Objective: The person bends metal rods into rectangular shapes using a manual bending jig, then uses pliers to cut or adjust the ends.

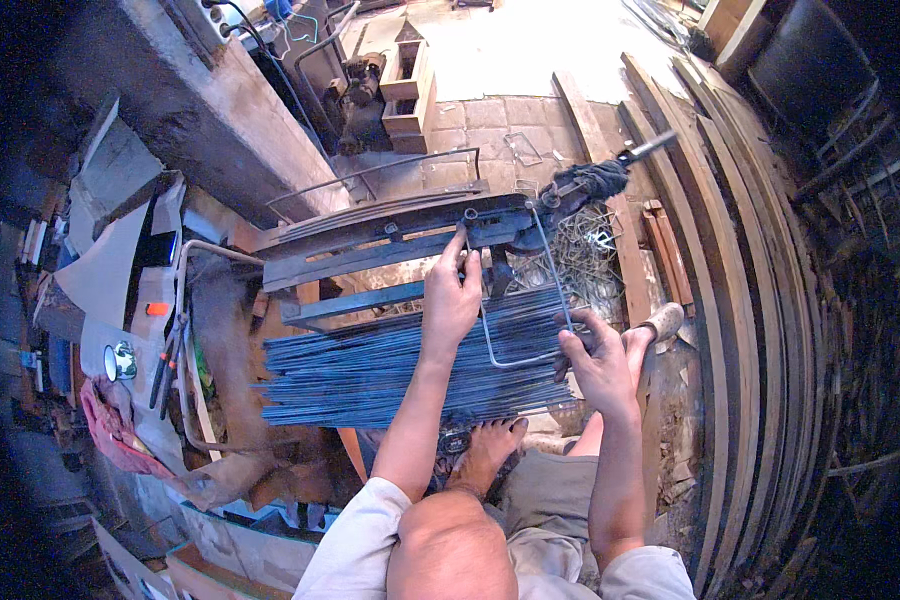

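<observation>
A thin metal rod bent into a U (520, 361) spans the gap between my hands, above a stack of straight rods. My right hand (598, 365) pinches its right side near the lower corner. Beyond that hand, the rod runs up toward the bench's far edge. My left hand (453, 295) is at the left side, with thumb and index finger closed near its upper end by a metal ring (471, 215) on the dark metal bench (345, 258). A bending lever (590, 182), wrapped in dark cloth, angles off to the right from the bench end.
Straight rods (350, 370) lie in a thick bundle in front of me. Scrap wire (590, 255) is heaped under the lever. Long timber planks (715, 300) run along the right. Pliers-like cutters (165, 360) and an enamel mug (120, 360) sit at left.
</observation>
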### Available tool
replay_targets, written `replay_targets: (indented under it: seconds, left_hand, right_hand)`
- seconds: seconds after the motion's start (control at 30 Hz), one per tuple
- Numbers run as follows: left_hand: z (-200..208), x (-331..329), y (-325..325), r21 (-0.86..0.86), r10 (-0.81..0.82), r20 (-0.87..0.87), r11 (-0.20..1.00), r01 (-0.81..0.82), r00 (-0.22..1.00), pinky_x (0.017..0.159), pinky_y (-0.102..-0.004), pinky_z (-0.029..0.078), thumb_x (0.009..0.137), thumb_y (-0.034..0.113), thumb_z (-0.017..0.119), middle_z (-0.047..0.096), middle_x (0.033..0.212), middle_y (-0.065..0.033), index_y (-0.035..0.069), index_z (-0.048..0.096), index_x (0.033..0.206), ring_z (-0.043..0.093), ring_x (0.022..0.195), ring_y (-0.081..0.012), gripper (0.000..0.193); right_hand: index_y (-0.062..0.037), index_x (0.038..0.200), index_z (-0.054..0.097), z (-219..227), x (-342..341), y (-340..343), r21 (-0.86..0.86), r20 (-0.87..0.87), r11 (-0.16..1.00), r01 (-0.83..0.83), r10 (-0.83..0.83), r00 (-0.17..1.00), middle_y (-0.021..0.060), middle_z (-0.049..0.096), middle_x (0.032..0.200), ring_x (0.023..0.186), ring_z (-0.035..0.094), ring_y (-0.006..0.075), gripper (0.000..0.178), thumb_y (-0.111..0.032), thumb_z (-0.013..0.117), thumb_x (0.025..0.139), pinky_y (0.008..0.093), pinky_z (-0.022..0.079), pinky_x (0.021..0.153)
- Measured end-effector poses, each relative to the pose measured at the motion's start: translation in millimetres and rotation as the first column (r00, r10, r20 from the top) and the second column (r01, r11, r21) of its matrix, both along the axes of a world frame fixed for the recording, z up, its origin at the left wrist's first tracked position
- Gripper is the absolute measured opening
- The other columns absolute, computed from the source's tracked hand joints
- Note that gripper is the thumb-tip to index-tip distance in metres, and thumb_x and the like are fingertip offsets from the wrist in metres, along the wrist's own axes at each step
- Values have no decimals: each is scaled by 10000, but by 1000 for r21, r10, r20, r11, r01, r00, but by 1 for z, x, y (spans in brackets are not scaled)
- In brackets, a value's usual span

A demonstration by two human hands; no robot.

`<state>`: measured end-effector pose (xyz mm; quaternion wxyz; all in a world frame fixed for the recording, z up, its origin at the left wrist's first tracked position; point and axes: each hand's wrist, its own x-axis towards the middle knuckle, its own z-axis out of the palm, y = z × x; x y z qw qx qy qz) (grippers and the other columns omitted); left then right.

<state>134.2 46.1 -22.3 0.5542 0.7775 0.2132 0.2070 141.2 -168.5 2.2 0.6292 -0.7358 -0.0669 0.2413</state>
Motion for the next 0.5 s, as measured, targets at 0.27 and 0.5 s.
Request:
replay_targets:
  seconds: [0.27, 0.5]
  left_hand:
    - [3, -3, -8, -178, 35, 4, 983, -33, 999, 544, -275, 442, 962, 139, 569, 622, 710, -75, -43, 460, 1391, 547, 601, -86, 478]
    - [24, 16, -7, -638, 153, 95, 768, -58, 984, 426, -212, 439, 944, 120, 607, 598, 735, 0, -2, 515, 1336, 537, 549, -49, 421]
  right_hand:
    - [-3, 1111, 575, 0, -1, 3, -84, 164, 996, 26, -12, 986, 40, 628, 886, 788, 597, 94, 190, -101, 591, 949, 257, 515, 597]
    - [-11, 1033, 613, 50, 15, 38, 280, -49, 919, 277, -274, 960, 17, 544, 656, 573, 564, 113, 210, -182, 577, 916, 244, 487, 518]
